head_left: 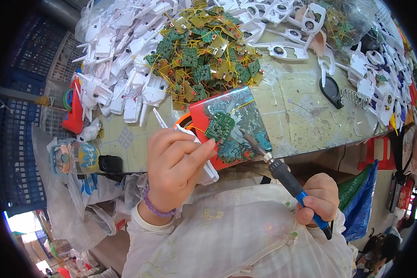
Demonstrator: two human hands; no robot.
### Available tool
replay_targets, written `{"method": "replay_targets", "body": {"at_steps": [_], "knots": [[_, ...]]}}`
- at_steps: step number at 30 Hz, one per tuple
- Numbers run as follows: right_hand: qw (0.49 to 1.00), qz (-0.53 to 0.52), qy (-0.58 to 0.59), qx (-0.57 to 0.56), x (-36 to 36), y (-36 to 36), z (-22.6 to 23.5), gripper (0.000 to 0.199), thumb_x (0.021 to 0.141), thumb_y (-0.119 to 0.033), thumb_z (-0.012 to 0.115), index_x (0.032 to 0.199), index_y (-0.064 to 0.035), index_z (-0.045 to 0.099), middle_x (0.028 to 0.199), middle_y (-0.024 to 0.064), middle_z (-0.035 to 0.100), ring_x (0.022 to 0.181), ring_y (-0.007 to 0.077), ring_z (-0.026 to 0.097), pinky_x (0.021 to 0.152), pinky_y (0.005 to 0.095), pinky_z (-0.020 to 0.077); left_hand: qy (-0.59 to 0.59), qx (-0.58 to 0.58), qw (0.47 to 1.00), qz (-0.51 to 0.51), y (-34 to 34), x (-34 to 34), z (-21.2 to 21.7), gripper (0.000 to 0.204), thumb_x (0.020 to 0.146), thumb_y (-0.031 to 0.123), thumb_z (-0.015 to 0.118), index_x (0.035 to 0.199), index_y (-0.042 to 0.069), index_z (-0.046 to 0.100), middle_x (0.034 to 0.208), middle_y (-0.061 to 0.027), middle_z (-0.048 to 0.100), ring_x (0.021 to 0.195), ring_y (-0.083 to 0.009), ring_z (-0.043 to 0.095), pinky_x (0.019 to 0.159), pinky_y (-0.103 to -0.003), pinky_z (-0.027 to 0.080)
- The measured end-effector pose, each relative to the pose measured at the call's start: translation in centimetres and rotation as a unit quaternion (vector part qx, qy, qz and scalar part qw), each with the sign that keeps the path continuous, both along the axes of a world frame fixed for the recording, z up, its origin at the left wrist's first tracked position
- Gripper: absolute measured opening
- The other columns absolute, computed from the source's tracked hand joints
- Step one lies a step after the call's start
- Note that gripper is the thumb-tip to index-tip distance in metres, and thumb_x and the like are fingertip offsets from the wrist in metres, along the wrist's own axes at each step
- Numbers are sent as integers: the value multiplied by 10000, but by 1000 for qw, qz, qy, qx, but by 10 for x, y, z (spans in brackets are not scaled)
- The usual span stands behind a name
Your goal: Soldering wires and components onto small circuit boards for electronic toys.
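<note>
A: "Circuit board (pixel 219 127) position?"
B: "Over the red panel (pixel 200 109), pinched alongside the white housing (pixel 209 172) by the left hand (pixel 173 160). The right hand (pixel 317 199) clasps the soldering iron (pixel 286 177), tip over the panel."

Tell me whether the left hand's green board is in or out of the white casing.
Out: the left hand holds the board at its fingertips, beyond the casing.

A loose, thin off-white top (pixel 236 245) covers the torso. A small yellowish motif (pixel 213 214) sits toward its left, a faint pink flower (pixel 274 227) toward its right, with little round green fastenings (pixel 293 235) beside that. The sleeves (pixel 148 245) match. A bracelet of round, translucent purple beads (pixel 158 209) circles the wrist of the left hand (pixel 173 160); both hands are ungloved.
</note>
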State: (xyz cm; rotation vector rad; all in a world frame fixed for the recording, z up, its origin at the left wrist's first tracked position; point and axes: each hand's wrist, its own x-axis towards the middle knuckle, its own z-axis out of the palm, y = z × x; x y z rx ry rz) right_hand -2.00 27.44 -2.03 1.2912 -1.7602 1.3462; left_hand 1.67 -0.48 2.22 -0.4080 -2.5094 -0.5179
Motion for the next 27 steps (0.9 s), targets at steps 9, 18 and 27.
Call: {"method": "replay_targets", "body": {"at_steps": [9,18,27], "knots": [[1000,9,-16,-8,-1,2,-4,244,874,-238,645,953,-32,542,681,25,562,505,163,549,428,292,404,-21,4,999,-45,2,-13,0,259,633,30,773,859,91,661,868,-18,635,864,-222,599,807,-400,456],[998,34,-7,-50,-5,-7,-4,231,904,-247,568,882,-22,523,565,15,510,409,144,479,368,275,346,-73,69,994,-43,7,-19,-4,176,640,-46,723,775,26,637,900,-87,667,920,-300,669,836,-412,532],[994,98,-39,-8,-6,-5,-3,252,837,-203,678,963,-13,571,726,46,593,494,157,539,397,269,402,-65,65,995,-39,7,-20,-6,180,644,-16,738,778,40,631,901,-67,666,930,-264,668,808,-405,548]]}}
